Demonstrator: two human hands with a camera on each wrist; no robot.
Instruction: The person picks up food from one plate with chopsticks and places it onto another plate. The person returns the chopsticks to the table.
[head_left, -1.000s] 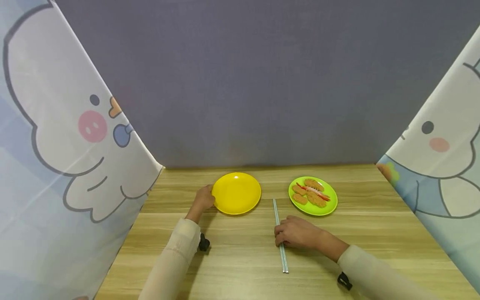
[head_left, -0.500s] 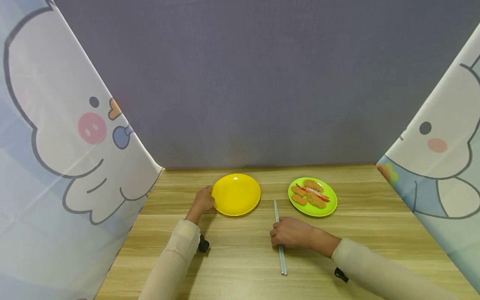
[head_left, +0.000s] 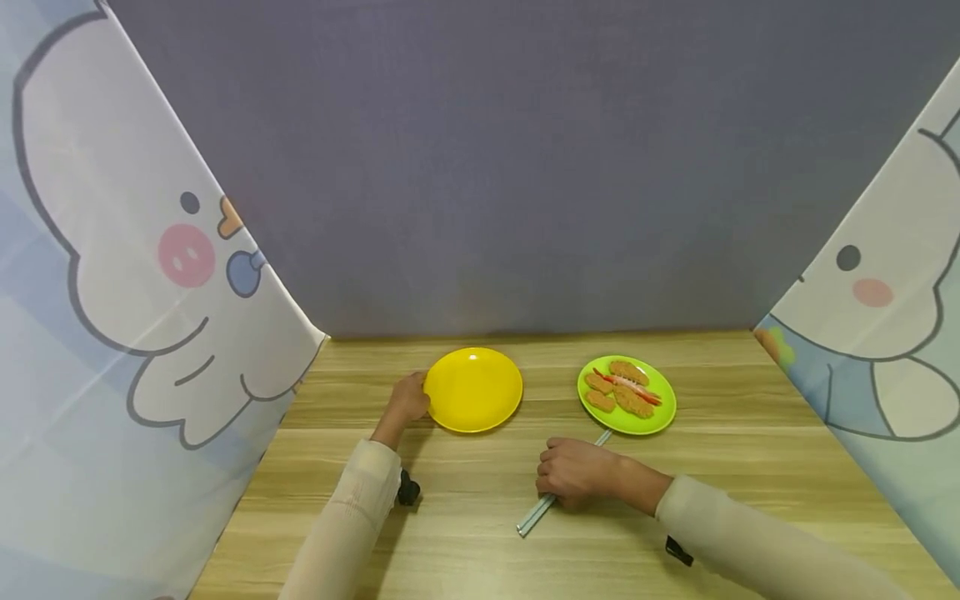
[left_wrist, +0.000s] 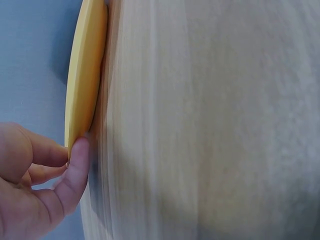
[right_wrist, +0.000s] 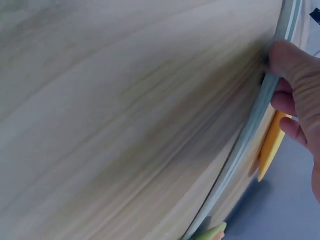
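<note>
At the left edge of the yellow plate (head_left: 474,390), my left hand (head_left: 408,398) pinches the rim. The left wrist view shows the thumb and fingers on either side of that plate's edge (left_wrist: 85,75). My right hand (head_left: 576,469) grips a pair of metal chopsticks (head_left: 534,517) around their middle, between thumb and fingers in the right wrist view (right_wrist: 240,145). The chopsticks slant from near left to far right, their far ends by the green plate (head_left: 632,427). Part of them is hidden under the hand.
Several breaded pieces (head_left: 633,402) and a red-and-white shredded strip (head_left: 628,384) lie on the green plate. A wooden table (head_left: 465,517) bears everything. Behind it rises a grey wall (head_left: 480,183), and cartoon-printed curtains (head_left: 120,250) flank both sides.
The chopsticks have turned from nearly straight away from me to a diagonal, near ends swinging left and far ends right. My right hand shifted slightly left. My left hand and the plates stayed.
</note>
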